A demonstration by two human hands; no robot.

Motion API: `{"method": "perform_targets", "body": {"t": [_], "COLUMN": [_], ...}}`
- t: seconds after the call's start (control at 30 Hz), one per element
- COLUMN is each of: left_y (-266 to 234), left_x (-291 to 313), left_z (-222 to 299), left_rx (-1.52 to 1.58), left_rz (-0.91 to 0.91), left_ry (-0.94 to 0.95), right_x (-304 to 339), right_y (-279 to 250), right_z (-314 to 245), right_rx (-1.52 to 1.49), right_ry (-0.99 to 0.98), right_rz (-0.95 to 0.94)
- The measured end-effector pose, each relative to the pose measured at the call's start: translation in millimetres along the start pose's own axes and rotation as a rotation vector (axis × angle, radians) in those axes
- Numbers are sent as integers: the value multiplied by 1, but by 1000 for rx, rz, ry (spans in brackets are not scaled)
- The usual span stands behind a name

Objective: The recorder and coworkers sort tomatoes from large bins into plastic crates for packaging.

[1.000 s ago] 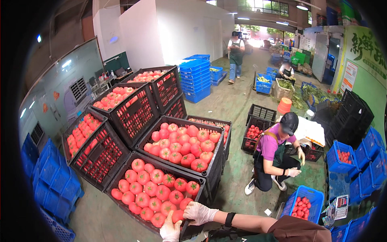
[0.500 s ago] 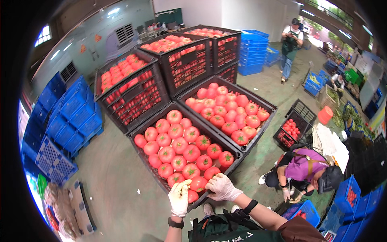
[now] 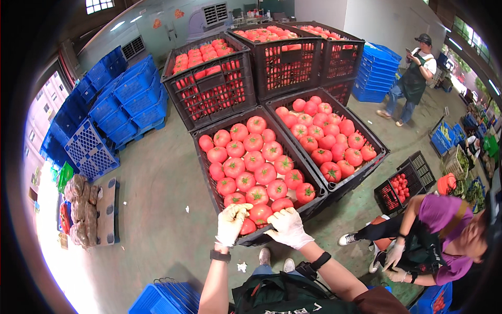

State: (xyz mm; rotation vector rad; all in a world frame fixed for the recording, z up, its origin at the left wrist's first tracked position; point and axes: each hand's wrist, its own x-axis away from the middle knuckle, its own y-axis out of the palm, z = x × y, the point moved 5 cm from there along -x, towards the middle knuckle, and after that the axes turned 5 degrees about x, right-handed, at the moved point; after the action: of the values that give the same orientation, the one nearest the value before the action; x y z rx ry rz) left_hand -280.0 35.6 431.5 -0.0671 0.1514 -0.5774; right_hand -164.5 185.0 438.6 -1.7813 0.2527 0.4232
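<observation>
Several red tomatoes (image 3: 253,161) with green stems lie side by side in the black plastic crate (image 3: 208,183) in front of me. At its near end, my left hand (image 3: 230,222), in a whitish glove, has bent fingers drawn together beside a glossy tomato (image 3: 260,213). Another tomato (image 3: 248,226) is just below that one, partly covered by the left hand. My right hand (image 3: 289,228), gloved too, curls its fingers at the near right corner, close against a tomato (image 3: 282,203). What either set of fingertips grips is hidden.
A second tomato crate (image 3: 384,157) adjoins on the right; taller stacked crates (image 3: 209,89) stand behind. Blue crates (image 3: 137,94) are piled left, with a blue basket (image 3: 164,298) low in front. A co-worker (image 3: 444,225) crouches at right; another person (image 3: 413,78) stands farther back.
The view has turned left, so the crates appear farther right, and a blue basket shows at the lower edge. Both my hands stay at the crate's near end. The crouching co-worker appears closer.
</observation>
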Motion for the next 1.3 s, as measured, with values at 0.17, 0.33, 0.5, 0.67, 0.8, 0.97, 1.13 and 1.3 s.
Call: {"method": "perform_targets", "body": {"t": [0.17, 0.33, 0.5, 0.67, 0.8, 0.97, 1.13, 1.3], "left_y": [2, -1, 0, 1, 1, 3, 2, -3], "left_x": [-1, -1, 1, -3, 0, -2, -8, -7], "left_z": [-2, -7, -4, -2, -11, 6, 4, 9], "left_rx": [41, 87, 127, -79, -34, -145, -183, -245], "left_rz": [16, 36, 67, 4, 51, 5, -49, -52], "left_ry": [-10, -38, -61, 42, -18, 16, 12, 33], "right_x": [-1, -1, -2, 0, 10, 20, 11, 1], "right_y": [-10, -7, -8, -14, -43, -106, -104, -80], "right_z": [0, -1, 0, 4, 16, 97, 146, 161], "right_rx": [1, 9, 16, -111, -385, -35, 281, -36], "right_ry": [15, 20, 8, -9, 15, 190, 246, 458], "right_rz": [-2, -78, -82, -23, 185, 261, 125, -119]}}
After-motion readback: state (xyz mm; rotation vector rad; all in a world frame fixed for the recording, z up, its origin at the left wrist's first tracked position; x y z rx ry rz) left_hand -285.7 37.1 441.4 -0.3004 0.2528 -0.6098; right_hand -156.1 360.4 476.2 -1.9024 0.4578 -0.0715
